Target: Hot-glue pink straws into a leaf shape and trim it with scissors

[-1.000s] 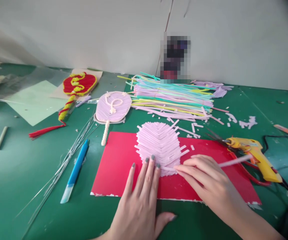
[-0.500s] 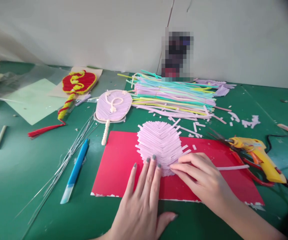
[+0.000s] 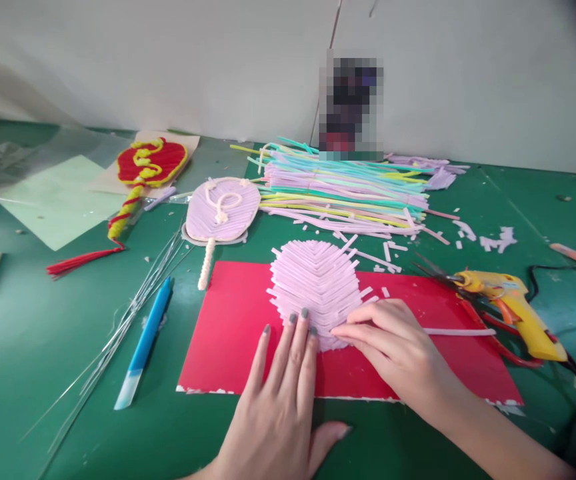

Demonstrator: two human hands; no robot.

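Note:
A lavender oval panel [image 3: 315, 283] of pipe cleaners, laid in a herringbone pattern, lies on a red board [image 3: 228, 320]. My left hand [image 3: 281, 393] rests flat with fingers spread, its fingertips pressing the panel's lower left edge. At the lower right edge, the fingers of my right hand [image 3: 393, 347] pinch a lavender pipe cleaner [image 3: 461, 332]. Its long free end sticks out to the right from behind that hand; the pinched end is mostly hidden by the fingers. Short stem ends jut from the panel's sides.
Behind the board lie a bundle of pastel pipe cleaners [image 3: 343, 183], a finished lavender fan [image 3: 224, 213] and a red-and-yellow fan [image 3: 151, 163]. A yellow glue gun [image 3: 518, 307] and red-handled scissors [image 3: 501, 340] are at right. Left are thin wires [image 3: 128, 317] and a blue cutter [image 3: 148, 337].
The whole view has shifted slightly, so things sit a little further left. Both hands keep nearly the same pose on the panel, the right still pinching the pipe cleaner.

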